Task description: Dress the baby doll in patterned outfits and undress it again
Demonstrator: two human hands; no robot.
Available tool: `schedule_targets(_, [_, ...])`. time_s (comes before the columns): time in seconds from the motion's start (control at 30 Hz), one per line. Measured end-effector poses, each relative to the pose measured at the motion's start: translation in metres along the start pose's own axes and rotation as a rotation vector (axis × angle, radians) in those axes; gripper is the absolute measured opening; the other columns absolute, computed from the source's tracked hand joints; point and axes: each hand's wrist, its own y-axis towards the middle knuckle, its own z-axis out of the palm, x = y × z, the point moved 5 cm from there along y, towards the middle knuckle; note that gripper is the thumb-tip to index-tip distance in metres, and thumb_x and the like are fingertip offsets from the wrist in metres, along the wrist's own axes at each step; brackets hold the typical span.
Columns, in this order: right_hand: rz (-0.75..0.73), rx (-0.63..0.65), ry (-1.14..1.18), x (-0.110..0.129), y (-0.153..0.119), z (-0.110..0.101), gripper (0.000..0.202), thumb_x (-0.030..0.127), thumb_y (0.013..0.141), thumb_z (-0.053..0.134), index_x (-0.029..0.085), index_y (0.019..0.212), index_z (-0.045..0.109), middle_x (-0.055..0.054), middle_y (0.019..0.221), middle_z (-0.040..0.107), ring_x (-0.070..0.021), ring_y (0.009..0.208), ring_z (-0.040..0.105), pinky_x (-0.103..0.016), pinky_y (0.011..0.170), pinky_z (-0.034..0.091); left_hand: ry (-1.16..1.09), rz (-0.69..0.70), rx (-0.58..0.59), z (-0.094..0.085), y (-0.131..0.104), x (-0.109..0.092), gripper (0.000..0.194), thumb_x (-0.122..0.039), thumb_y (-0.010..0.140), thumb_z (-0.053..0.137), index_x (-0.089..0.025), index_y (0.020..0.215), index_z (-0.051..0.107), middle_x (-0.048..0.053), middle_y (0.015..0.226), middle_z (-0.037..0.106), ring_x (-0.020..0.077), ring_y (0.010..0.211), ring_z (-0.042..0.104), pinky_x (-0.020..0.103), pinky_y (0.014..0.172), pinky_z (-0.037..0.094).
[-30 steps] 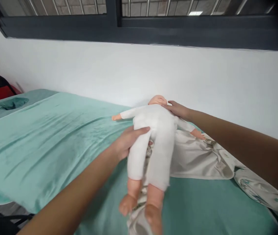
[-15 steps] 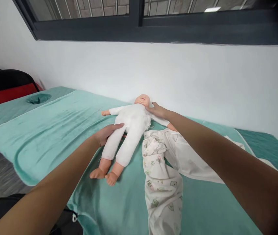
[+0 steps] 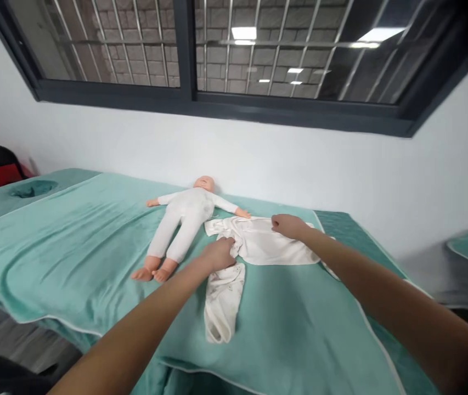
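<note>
At the lower left, one dark object (image 3: 3,376) is standing nearest, above a grey floor (image 3: 23,334); its kind I cannot tell. Two bare forearms are reaching forward over one bed with a green, velvet-like cover (image 3: 73,236). On this cover, one white cloth garment with small prints (image 3: 275,244) is lying; one narrow part of it is pointing toward the viewer, and a wider plain panel is spreading to the right. The left hand (image 3: 219,253) is resting palm down, its fingers curling and clamping on the bunched cloth of the garment. The right hand (image 3: 288,226) is bending inward at the far edge of the panel, its fingers curling; whether they are closing on the cloth, I cannot tell. To the left of the garment, one baby doll with white-covered body and orange-pink limbs (image 3: 186,208) is lying on its back, its two arms spreading, its two legs pointing nearer. One doll hand is lying just beside the garment. Behind, one white wall (image 3: 299,164) is rising to one dark-framed window (image 3: 186,55), with two panes showing metal bars.
</note>
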Motion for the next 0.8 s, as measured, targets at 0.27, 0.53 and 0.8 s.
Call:
schedule_targets(0.27, [-0.039, -0.041, -0.037, 0.026, -0.07, 0.044, 0.026, 0.032, 0.096, 0.047, 0.013, 0.11, 0.058, -0.019, 0.115, 0.064, -0.0287, 0.106, 0.06, -0.031, 0.078, 0.04, -0.341, 0.254, -0.283, -0.01, -0.011, -0.056, 0.052, -0.01, 0.073, 0.054, -0.021, 0.124, 0.053, 0.009, 0.127, 0.061, 0.0231, 0.116, 0.057, 0.036, 0.102, 0.045])
schedule_targets(0.53, [-0.155, 0.026, -0.017, 0.034, -0.111, 0.056, 0.021, 0.033, 0.095, 0.048, 0.019, 0.086, 0.061, -0.006, 0.09, 0.069, -0.0202, 0.084, 0.063, -0.026, 0.064, 0.034, -0.274, 0.059, -0.398, 0.007, 0.01, -0.024, 0.034, -0.023, 0.083, 0.059, -0.02, 0.117, 0.058, 0.009, 0.118, 0.062, 0.0232, 0.112, 0.059, 0.039, 0.1, 0.046])
schedule_targets(0.8, [-0.044, -0.203, -0.009, 0.006, -0.055, 0.042, 0.026, 0.038, 0.099, 0.043, 0.021, 0.114, 0.056, -0.008, 0.119, 0.062, -0.0211, 0.104, 0.058, -0.028, 0.076, 0.04, -0.111, 0.018, -0.388, 0.049, 0.02, -0.012, 0.035, -0.039, 0.093, 0.051, -0.023, 0.122, 0.059, 0.009, 0.14, 0.055, 0.0286, 0.136, 0.042, 0.049, 0.11, 0.033])
